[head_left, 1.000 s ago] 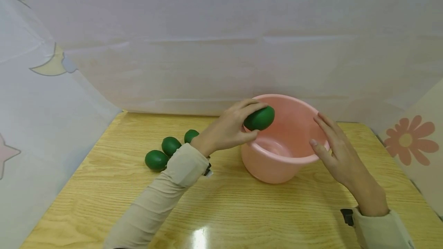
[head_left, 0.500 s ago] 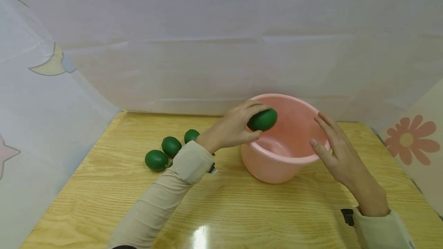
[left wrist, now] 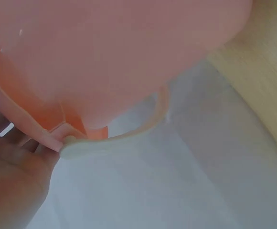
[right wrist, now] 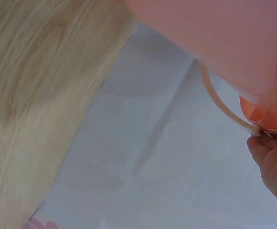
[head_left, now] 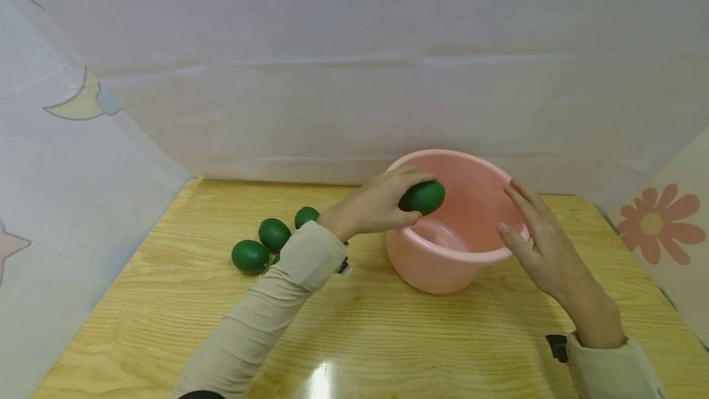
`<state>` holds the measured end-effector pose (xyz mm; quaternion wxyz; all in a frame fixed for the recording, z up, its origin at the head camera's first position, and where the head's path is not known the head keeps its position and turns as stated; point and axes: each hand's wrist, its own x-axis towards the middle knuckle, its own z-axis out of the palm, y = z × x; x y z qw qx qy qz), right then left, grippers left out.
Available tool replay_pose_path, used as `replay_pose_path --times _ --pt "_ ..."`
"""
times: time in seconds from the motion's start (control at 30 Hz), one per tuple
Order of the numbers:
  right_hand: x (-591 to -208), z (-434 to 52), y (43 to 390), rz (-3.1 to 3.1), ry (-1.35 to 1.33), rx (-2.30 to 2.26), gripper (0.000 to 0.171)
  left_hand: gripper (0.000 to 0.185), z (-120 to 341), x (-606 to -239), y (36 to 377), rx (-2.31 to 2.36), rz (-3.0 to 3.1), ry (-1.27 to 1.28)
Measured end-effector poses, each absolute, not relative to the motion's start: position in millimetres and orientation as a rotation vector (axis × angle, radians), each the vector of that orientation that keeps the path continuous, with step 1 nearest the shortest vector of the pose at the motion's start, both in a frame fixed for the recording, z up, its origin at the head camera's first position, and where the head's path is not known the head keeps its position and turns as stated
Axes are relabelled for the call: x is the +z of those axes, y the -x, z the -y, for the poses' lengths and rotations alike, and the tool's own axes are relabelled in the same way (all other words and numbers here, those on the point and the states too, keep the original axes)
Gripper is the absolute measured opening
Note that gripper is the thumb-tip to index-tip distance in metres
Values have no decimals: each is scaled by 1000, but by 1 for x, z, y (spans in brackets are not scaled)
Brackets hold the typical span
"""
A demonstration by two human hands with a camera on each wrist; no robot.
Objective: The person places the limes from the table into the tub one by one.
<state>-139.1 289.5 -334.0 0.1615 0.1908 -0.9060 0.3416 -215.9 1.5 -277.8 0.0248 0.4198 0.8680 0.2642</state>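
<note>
Since a second ago your left grip [head_left: 382,205] has carried the green ball [head_left: 423,196] lower over the pink tub [head_left: 443,263], clenched round it. Your right grip [head_left: 534,233], fingers relaxed, steadies the rim. Release too near the rim and the ball may bounce onto the counter [head_left: 360,337], toward three balls [head_left: 272,234] behind your wrist.

pink plastic basin [head_left: 443,263]. dark green egg-shaped ball [head_left: 423,197] above it; three more dark green balls [head_left: 250,256] on the light wood-grain tabletop [head_left: 388,337]. beige sleeves [head_left: 266,313]. pale backdrop sheets [head_left: 354,79] bearing a yellow moon [head_left: 83,103] and pink flower [head_left: 653,224].
</note>
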Motion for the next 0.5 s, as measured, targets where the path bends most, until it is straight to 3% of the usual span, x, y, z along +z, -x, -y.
replay_pose_path --times 0.5 --pt "-332 -290 137 2560 -568 985 64 59 -6 -272 214 753 -2609 -1262"
